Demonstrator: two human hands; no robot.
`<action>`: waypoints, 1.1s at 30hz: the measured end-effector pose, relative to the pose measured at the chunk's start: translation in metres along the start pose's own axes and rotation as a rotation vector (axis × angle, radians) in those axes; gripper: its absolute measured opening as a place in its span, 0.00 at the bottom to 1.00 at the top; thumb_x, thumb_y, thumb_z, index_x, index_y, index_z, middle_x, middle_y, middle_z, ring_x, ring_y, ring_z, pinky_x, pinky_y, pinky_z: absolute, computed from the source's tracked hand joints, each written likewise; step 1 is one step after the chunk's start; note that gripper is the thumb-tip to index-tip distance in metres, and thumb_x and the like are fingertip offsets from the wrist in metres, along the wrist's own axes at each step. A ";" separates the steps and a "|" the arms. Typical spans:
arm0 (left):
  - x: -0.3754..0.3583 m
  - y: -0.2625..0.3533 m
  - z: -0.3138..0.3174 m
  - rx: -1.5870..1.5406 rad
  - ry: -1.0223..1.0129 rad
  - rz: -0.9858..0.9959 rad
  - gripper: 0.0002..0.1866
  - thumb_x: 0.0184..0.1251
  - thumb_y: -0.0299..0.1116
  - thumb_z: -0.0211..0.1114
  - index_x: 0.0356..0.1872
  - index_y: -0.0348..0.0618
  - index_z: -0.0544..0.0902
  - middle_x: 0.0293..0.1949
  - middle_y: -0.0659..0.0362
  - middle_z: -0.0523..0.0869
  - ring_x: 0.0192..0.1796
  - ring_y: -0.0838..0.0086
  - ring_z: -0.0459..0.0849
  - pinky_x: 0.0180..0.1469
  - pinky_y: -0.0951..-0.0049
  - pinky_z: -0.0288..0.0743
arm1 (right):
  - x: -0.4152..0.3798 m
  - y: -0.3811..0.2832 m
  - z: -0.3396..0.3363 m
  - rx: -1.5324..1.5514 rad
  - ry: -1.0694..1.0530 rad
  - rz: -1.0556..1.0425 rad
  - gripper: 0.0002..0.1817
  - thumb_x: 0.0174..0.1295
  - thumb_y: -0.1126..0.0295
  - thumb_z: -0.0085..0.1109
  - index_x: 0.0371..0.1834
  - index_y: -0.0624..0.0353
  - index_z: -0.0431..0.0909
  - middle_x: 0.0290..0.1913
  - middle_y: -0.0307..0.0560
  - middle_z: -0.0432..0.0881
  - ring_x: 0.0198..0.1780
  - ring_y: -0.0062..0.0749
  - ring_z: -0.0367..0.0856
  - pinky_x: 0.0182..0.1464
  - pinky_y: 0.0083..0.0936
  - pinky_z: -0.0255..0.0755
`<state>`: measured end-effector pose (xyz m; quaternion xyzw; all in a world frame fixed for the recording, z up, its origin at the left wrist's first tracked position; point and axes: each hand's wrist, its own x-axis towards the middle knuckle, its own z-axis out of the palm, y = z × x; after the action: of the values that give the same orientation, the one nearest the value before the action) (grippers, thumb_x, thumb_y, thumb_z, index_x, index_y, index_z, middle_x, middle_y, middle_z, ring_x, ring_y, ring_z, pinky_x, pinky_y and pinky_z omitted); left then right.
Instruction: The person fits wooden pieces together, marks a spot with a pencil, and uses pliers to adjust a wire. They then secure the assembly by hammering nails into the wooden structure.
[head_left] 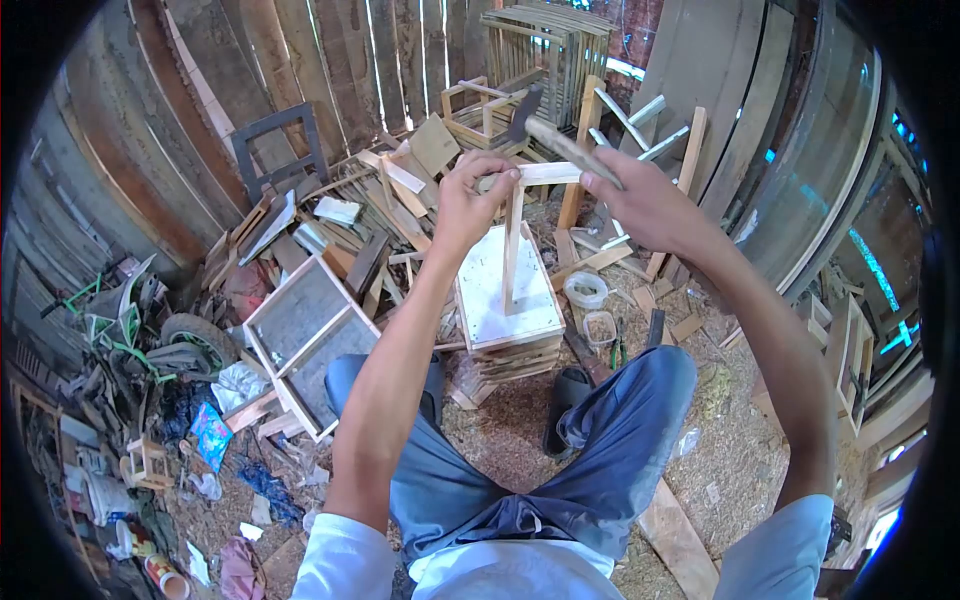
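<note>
My right hand point(648, 200) is wrapped round the wooden handle of a hammer point(560, 143). The dark hammer head is raised, above and beyond my left hand point(475, 190). My left hand is closed on the corner of two joined wooden strips. One of them, the upright strip point(512, 250), has its lower end on a white-topped block point(490, 300). The other, a short pale crosspiece point(550, 173), runs level from the top toward my right hand. Whether a nail is between my left fingers cannot be made out.
Scrap wood point(400, 195) is piled behind on the left. A mesh-backed wooden frame point(310, 335) leans near my left knee. Right of the block are a clear plastic tub point(586, 291), a smaller tub point(600, 327) and green-handled pliers point(619, 345). Stacked frames point(550, 50) stand at the back.
</note>
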<state>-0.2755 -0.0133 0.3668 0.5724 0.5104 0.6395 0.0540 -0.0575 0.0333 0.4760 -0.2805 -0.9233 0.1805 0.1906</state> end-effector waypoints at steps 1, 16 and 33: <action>-0.001 -0.001 0.001 -0.010 0.005 0.009 0.10 0.60 0.32 0.68 0.36 0.34 0.84 0.42 0.57 0.82 0.48 0.72 0.78 0.54 0.74 0.68 | -0.002 0.003 0.002 -0.019 -0.022 -0.006 0.14 0.69 0.61 0.47 0.44 0.63 0.70 0.32 0.61 0.78 0.38 0.51 0.79 0.40 0.42 0.68; 0.002 -0.003 0.009 -0.020 0.042 0.056 0.10 0.56 0.30 0.68 0.34 0.32 0.84 0.39 0.54 0.84 0.46 0.67 0.80 0.53 0.70 0.70 | -0.006 -0.005 -0.005 0.001 -0.048 0.082 0.14 0.69 0.62 0.47 0.44 0.65 0.69 0.29 0.59 0.78 0.35 0.53 0.78 0.39 0.43 0.67; 0.001 -0.002 0.003 0.013 0.028 0.031 0.09 0.58 0.29 0.68 0.35 0.32 0.84 0.40 0.55 0.83 0.45 0.70 0.79 0.52 0.73 0.70 | -0.007 0.000 0.010 0.026 -0.094 0.010 0.15 0.69 0.63 0.48 0.47 0.64 0.69 0.31 0.61 0.77 0.36 0.53 0.79 0.42 0.42 0.68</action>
<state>-0.2743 -0.0097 0.3649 0.5716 0.5064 0.6448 0.0329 -0.0565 0.0273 0.4658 -0.2736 -0.9274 0.2066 0.1496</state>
